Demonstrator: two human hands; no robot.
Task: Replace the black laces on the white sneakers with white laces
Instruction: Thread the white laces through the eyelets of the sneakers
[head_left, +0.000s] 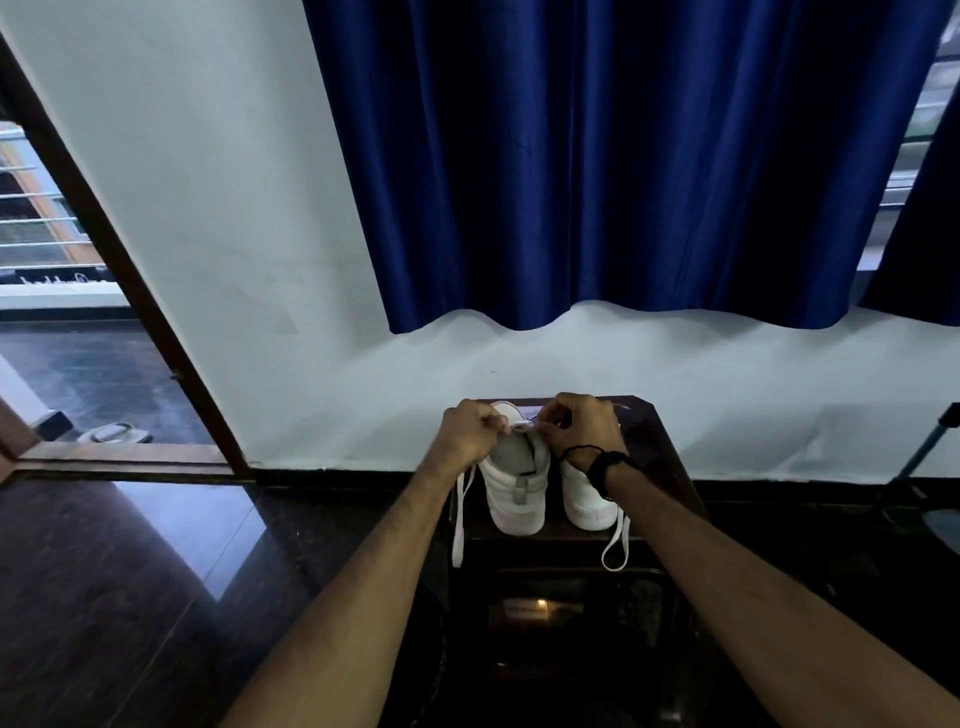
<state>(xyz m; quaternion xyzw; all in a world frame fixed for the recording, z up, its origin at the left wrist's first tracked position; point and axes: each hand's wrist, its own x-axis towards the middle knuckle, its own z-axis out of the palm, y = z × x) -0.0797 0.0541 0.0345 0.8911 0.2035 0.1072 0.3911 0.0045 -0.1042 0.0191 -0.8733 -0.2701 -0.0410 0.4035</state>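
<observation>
Two white sneakers stand heels toward me on a small dark table (670, 467). Over the left sneaker (517, 493) both hands work at the top of the tongue. My left hand (470, 434) is curled and pinches a white lace there; that lace's free end (460, 525) hangs down past the table's front edge. My right hand (584, 423) pinches the lace on the other side of the tongue. The right sneaker (589, 499) is partly hidden by my right wrist. A second white lace (618, 545) hangs in a loop below it. A thin black lace bit (532, 414) shows between my hands.
A blue curtain (623, 156) hangs on the white wall behind the table. An open doorway at the left shows a sandal (114, 432) on the floor outside. A stand's leg (930, 447) rises at the right. The floor is dark and glossy.
</observation>
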